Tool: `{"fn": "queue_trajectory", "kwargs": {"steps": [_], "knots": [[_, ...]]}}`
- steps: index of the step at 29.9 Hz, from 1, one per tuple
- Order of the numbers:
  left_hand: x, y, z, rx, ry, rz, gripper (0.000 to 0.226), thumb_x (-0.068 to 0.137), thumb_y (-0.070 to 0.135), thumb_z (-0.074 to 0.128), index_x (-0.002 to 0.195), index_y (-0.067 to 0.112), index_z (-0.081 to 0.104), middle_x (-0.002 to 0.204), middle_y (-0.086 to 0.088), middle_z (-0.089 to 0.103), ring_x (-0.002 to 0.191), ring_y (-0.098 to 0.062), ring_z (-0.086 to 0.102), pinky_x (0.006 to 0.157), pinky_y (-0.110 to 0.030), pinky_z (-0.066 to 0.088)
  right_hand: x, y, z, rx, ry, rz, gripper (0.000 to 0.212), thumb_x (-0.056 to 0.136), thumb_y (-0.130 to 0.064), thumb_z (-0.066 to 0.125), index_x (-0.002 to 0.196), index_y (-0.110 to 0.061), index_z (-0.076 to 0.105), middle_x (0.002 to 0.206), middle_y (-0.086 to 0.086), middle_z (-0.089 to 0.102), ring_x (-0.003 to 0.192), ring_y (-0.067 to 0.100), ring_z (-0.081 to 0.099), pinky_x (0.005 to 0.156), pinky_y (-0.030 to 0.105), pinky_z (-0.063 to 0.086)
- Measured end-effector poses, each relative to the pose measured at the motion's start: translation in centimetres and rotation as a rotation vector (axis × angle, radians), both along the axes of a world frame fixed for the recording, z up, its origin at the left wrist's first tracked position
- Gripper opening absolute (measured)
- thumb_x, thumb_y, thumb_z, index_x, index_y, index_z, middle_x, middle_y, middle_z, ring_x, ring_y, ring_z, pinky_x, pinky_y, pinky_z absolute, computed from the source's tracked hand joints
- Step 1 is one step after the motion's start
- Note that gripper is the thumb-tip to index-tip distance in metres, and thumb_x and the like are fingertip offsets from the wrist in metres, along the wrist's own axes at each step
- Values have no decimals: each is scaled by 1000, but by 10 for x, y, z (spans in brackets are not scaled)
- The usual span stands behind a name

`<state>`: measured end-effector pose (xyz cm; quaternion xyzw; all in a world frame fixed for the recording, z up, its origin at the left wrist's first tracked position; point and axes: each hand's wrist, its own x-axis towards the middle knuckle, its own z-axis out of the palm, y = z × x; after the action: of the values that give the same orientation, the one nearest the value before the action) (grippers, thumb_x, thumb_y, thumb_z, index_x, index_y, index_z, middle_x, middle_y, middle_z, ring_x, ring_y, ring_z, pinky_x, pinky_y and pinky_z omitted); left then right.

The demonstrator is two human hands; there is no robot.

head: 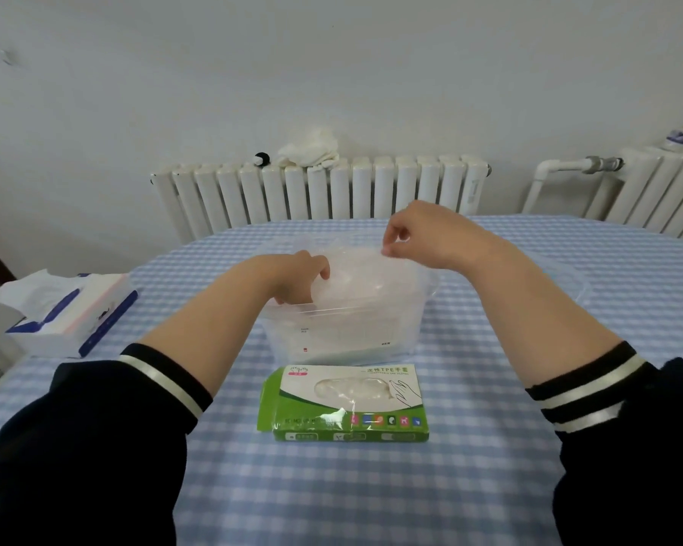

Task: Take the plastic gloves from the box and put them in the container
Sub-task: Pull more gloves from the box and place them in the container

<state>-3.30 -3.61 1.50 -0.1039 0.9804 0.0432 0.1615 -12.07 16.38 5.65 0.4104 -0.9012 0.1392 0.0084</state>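
Both your hands are up in the middle of the frame over the clear container, your right hand pinching the plastic gloves and your left hand curled beside them, with the green box lying sideways just below.

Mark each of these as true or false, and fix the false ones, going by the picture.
1. The green glove box lies nearer the person than the clear container. True.
2. The right hand rests flat on the tablecloth. False: it is raised over the container, pinching the clear plastic gloves.
3. The left hand reaches into the container. True.
4. The tissue pack stands to the right of the container. False: it lies to the left, near the table edge.
5. The tablecloth is plain red. False: it is blue and white check.
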Motion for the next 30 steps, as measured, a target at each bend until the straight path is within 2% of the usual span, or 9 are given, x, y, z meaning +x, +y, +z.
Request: {"fn": "queue_trajectory", "kwargs": {"steps": [5,10,15,18,20,22,25,27,30], "knots": [[10,3,16,-1,154,-45,40,88,28,70,123,21,52,117,6,55,104,-16,54,93,-31,45,1,17,1,-156,-27,-47,27,100,-32,49,99,-12,67,72,-11,52,63,6,49,56,23,33],[19,11,26,11,400,-47,7,95,24,57,99,22,62,97,9,62,90,-12,58,76,-24,43,19,23,-2,-318,35,-21,16,97,-30,52,95,-20,65,91,-10,56,82,9,55,70,23,38],[32,20,25,149,579,42,24,102,13,35,102,23,57,88,9,66,70,-6,59,60,-21,43,54,32,-10,-562,-1,65,13,96,-28,56,96,-21,67,90,-13,63,81,4,56,73,18,44],[37,20,20,77,626,54,38,93,-5,39,111,24,55,105,8,63,79,-11,60,67,-22,46,72,39,-20,-658,-72,140,11,94,-25,59,97,-21,68,85,-14,66,80,6,60,73,20,47],[43,20,15,-31,779,31,46,89,-10,40,118,20,57,119,3,58,95,-15,57,77,-25,45,81,44,-28,-681,-125,186,8,93,-23,60,96,-21,68,79,-13,67,77,8,62,71,19,47],[54,21,9,-63,1066,-6,42,88,-9,41,119,12,60,120,-3,59,102,-18,54,78,-26,42,87,47,-37,-621,-228,225,5,91,-24,63,92,-26,68,77,-15,67,76,5,63,71,16,47],[74,32,-4,36,1400,-98,27,89,-4,44,107,4,63,98,-6,62,84,-7,50,68,-20,41,92,48,-54,-300,-323,239,5,89,-35,65,91,-32,68,82,-22,67,81,-2,61,75,18,48],[84,42,-21,14,1433,-255,21,89,0,48,103,5,63,90,-5,63,75,-5,48,63,-19,39,93,43,-69,-71,-214,237,13,91,-41,60,99,-33,66,90,-20,64,84,-1,57,77,20,46],[95,59,-55,-73,1334,-421,17,92,12,54,108,13,59,87,-1,68,70,-10,52,58,-21,38,96,31,-91,37,-93,235,23,92,-43,56,110,-30,61,101,-18,54,87,2,47,76,23,40]]}}
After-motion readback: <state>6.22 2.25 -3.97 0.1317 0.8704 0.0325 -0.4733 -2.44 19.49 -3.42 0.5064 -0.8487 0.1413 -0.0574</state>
